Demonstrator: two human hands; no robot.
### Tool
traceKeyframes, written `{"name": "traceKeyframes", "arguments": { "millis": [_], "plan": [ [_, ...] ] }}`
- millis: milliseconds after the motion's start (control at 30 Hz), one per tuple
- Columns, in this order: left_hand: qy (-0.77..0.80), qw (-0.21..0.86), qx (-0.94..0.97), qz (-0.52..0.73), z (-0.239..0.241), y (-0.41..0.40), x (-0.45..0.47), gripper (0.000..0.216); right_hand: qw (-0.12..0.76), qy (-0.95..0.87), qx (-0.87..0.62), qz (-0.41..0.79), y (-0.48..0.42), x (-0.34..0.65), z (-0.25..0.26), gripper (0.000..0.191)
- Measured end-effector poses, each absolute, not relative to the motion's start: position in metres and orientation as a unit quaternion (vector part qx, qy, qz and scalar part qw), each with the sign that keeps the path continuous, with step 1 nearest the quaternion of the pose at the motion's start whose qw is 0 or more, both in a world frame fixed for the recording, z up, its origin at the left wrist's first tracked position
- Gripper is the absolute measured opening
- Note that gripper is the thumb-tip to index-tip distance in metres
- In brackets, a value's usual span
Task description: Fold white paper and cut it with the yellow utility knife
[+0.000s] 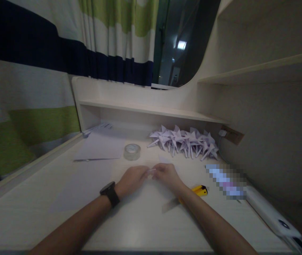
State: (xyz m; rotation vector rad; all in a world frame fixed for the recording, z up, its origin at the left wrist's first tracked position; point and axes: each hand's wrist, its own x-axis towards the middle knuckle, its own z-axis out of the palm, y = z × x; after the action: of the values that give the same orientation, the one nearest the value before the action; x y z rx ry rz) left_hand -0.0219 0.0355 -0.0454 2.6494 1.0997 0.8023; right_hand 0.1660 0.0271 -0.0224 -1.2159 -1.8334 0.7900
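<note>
Over the middle of the desk, my left hand point(133, 180), with a dark watch on its wrist, and my right hand point(167, 175) meet fingertip to fingertip. Both pinch a small white piece of paper point(151, 170); its full shape is partly hidden by the fingers. Just behind my left hand stands a roll of clear tape point(132, 152). A yellow utility knife point(199, 190) lies partly under my right forearm, its long blade pointing left. Beyond my right hand, a pale paper piece point(164, 159) rests on the desk.
Several folded white paper pinwheel-like shapes point(184, 140) are piled at the back right. White paper sheets point(98, 145) lie at the left. A blurred-out screen point(225, 181) and a long white object point(270, 210) sit along the right wall, below a wall socket point(232, 135).
</note>
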Motion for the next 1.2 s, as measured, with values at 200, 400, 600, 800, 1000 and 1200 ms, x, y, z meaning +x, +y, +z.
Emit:
{"name": "traceKeyframes", "arguments": {
  "millis": [200, 400, 600, 800, 1000, 1200],
  "plan": [
    [0.364, 0.112, 0.878, 0.291, -0.043, 0.035, -0.022, 0.033, 0.402, -0.705, -0.477, 0.336, 0.025, 0.165, -0.019, 0.016],
    [0.348, 0.202, 0.843, 0.357, -0.035, 0.031, -0.018, 0.035, 0.472, -0.652, -0.459, 0.376, 0.025, 0.16, -0.023, 0.02],
    [0.344, 0.301, 0.776, 0.434, -0.026, 0.022, -0.01, 0.036, 0.562, -0.599, -0.433, 0.372, 0.021, 0.15, -0.025, 0.025],
    [0.342, 0.334, 0.762, 0.437, -0.032, 0.021, -0.007, 0.036, 0.597, -0.595, -0.419, 0.338, 0.014, 0.147, -0.022, 0.014],
    [0.316, 0.348, 0.756, 0.455, -0.027, 0.016, -0.006, 0.031, 0.603, -0.629, -0.397, 0.287, 0.004, 0.145, -0.016, 0.01],
    [0.304, 0.352, 0.756, 0.461, -0.027, 0.012, -0.006, 0.031, 0.608, -0.631, -0.399, 0.272, 0.001, 0.143, -0.013, 0.014]
  ]
}}
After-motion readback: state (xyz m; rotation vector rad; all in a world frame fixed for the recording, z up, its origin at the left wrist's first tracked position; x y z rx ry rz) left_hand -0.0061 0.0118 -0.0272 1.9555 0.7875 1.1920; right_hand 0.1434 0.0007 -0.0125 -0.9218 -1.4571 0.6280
